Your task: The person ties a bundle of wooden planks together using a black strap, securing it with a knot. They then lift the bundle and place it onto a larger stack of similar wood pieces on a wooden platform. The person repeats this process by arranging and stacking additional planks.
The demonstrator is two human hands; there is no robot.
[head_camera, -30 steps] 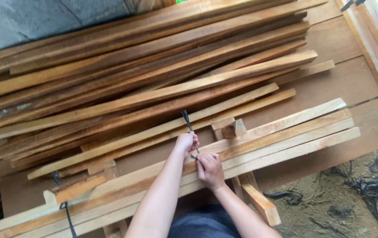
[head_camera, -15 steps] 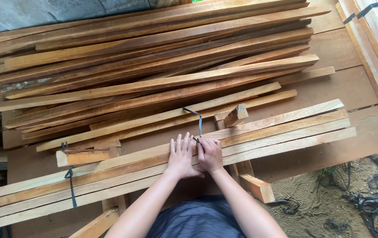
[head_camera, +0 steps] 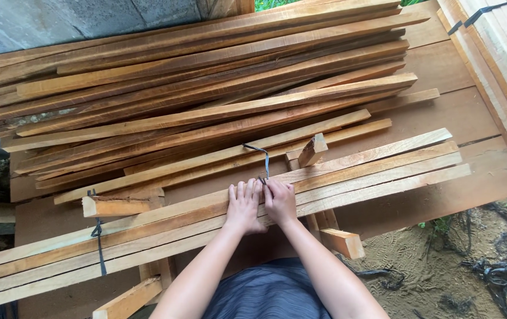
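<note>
I am pressing my left hand flat, fingers spread narrow and holding nothing, on the bundle of long pale sawn wooden slats lying across the brown plywood workbench from eight o'clock to two o'clock, while my right hand is curling at the bundle's far edge, seemingly pinching the thin dark plastic binding strap; whether it is truly gripping it I cannot tell, as the fingers are hiding the contact. The strap's free tail is rising toward twelve o'clock from my right fingertips. To do this well, I judge I should be keeping the slats squeezed tight together and level under my left palm, pulling the strap straight and snug, not slanted. A second dark strap is already circling the bundle at nine o'clock, and a loose heap of darker reddish wooden battens is lying beyond at twelve o'clock
</note>
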